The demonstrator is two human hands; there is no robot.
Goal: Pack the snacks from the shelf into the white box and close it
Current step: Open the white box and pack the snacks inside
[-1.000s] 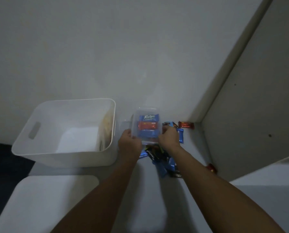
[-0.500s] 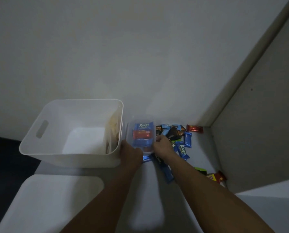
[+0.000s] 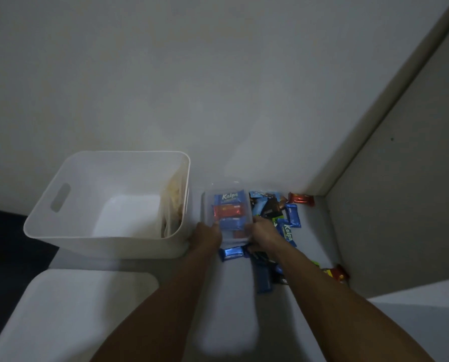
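Note:
A clear plastic container [image 3: 227, 189] holding blue and red snack bars sits on the shelf just right of the white box [image 3: 61, 232]. My left hand [image 3: 207, 235] grips its near left corner and my right hand [image 3: 262, 231] grips its near right corner. The white box stands open, with a pale packet leaning against its right inner wall. Loose snack bars [image 3: 291, 218] in blue, black, red and green wrappers lie scattered to the right of the container and under my right forearm.
The box's flat white lid [image 3: 69, 309] lies on the shelf at the lower left. A back wall [image 3: 218, 87] and a side panel [image 3: 400, 205] close the shelf behind and to the right. A red snack [image 3: 301, 199] lies in the back corner.
Both hands have drawn the clear container left, towards the white box, uncovering more loose snacks on its right. The view has shifted slightly.

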